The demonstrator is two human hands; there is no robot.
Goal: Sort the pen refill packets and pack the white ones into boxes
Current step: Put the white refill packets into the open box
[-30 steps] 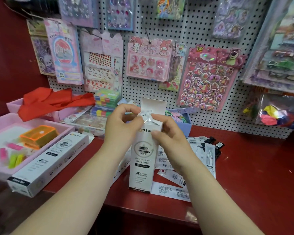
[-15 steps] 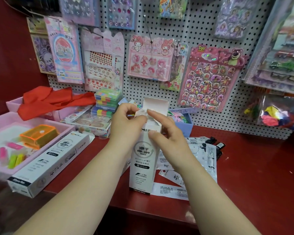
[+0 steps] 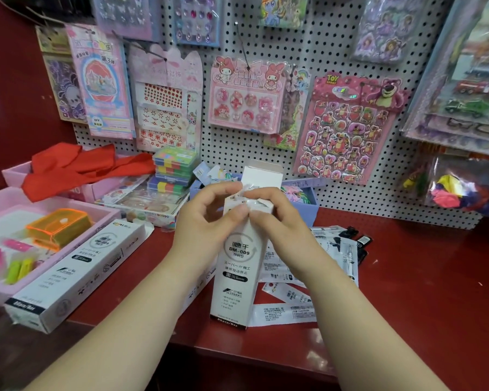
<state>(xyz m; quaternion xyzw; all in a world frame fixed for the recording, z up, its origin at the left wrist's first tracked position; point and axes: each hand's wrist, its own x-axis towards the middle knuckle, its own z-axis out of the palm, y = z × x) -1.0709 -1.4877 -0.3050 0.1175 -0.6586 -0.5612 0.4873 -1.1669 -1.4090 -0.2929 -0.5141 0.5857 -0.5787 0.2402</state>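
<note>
A tall white refill box [image 3: 236, 280] stands upright on the red counter [image 3: 424, 292], its top flap open. My left hand [image 3: 206, 221] grips the box's upper left side. My right hand [image 3: 274, 218] pinches clear refill packets [image 3: 249, 193] that stick out of the box's mouth. Several loose white refill packets [image 3: 285, 314] lie flat on the counter behind and right of the box, with black ones [image 3: 356, 235] further back. A second white box [image 3: 76, 275] lies on its side at the left.
A pink tray [image 3: 0, 204] with an orange pouch and highlighters sits at far left. Red cloth [image 3: 76, 170], stacked colourful cases [image 3: 172, 173] and a blue bin [image 3: 311, 213] line the back. A pegboard [image 3: 322, 43] hung with sticker sheets rises behind.
Both hands stay at the box's mouth. My right hand's fingers have shifted a little over the packets in the opening. The box stands in the same place.
</note>
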